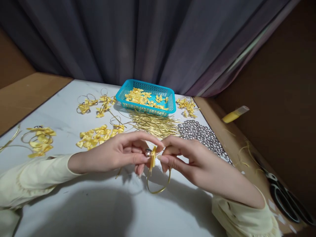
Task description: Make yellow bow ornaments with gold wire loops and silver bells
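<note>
Pale yellow fabric sleeve (243, 217) nearest, right. My left grip (120, 154) pinched on yellow satin bow (153, 159), long axis near–far; right grip (190, 158) curled just right, hold unclear.

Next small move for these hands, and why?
Probably have the right hand draw the thin gold wire in a little, while the left hand steadies the shiny yellow ribbon bow. The round silver bead sits beside the bow at the left fingertips, and the wire hangs below in a wide curve toward the right fingers.
</note>
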A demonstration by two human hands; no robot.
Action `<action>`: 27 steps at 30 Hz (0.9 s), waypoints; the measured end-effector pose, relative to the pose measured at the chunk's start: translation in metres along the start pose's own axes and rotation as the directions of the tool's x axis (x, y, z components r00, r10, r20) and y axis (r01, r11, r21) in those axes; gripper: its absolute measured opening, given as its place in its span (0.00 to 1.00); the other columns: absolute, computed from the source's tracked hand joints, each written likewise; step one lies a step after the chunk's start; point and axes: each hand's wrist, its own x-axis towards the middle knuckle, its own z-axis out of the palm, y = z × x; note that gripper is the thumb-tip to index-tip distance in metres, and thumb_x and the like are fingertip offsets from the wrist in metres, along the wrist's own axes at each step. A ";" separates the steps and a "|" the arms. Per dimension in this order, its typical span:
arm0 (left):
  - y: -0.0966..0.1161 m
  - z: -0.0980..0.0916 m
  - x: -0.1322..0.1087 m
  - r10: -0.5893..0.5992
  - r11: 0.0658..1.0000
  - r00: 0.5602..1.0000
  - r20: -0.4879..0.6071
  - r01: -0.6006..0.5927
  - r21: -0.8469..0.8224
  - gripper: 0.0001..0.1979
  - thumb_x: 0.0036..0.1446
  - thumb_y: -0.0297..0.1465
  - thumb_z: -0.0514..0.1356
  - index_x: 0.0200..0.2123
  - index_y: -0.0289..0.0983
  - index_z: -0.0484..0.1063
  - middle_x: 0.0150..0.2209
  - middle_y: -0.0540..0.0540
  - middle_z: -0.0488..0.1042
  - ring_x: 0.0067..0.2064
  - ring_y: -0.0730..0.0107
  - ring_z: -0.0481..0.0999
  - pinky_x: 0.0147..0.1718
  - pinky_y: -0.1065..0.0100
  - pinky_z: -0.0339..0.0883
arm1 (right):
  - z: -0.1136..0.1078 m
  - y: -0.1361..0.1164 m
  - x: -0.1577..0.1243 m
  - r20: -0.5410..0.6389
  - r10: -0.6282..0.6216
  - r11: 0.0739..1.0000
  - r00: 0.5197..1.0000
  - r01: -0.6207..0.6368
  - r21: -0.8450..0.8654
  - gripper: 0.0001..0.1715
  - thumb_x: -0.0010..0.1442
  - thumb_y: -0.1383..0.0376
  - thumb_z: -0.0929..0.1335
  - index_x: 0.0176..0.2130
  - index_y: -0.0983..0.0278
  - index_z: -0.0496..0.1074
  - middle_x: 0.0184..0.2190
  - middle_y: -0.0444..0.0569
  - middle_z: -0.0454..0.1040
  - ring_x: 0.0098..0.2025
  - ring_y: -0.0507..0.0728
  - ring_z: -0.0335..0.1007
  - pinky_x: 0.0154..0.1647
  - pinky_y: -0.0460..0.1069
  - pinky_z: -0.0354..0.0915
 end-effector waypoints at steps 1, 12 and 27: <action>0.000 0.000 0.000 0.003 1.000 1.000 0.002 -0.003 0.005 0.11 0.58 0.25 0.57 0.45 0.41 0.69 0.31 0.51 0.72 0.28 0.78 0.74 0.29 0.76 0.69 | 0.000 0.000 0.000 -0.008 0.001 1.000 1.000 -0.001 0.025 0.05 0.62 0.70 0.61 0.40 0.65 0.63 0.28 0.44 0.72 0.29 0.49 0.68 0.31 0.44 0.62; -0.001 -0.001 0.003 -0.036 0.989 0.998 0.049 0.043 -0.139 0.04 0.58 0.21 0.56 0.35 0.33 0.68 0.26 0.51 0.74 0.26 0.78 0.75 0.28 0.76 0.70 | -0.001 -0.004 -0.005 -0.111 -0.002 0.995 0.994 0.012 0.095 0.02 0.62 0.69 0.62 0.38 0.63 0.60 0.27 0.43 0.72 0.31 0.50 0.70 0.32 0.45 0.63; -0.004 -0.002 0.001 0.018 0.982 0.999 0.044 -0.010 -0.187 0.02 0.59 0.23 0.57 0.36 0.33 0.68 0.26 0.51 0.75 0.27 0.79 0.75 0.28 0.80 0.70 | 0.003 0.003 -0.005 -0.227 -0.199 0.971 0.953 0.159 -0.180 0.03 0.61 0.70 0.63 0.38 0.63 0.64 0.34 0.44 0.71 0.34 0.50 0.67 0.32 0.45 0.62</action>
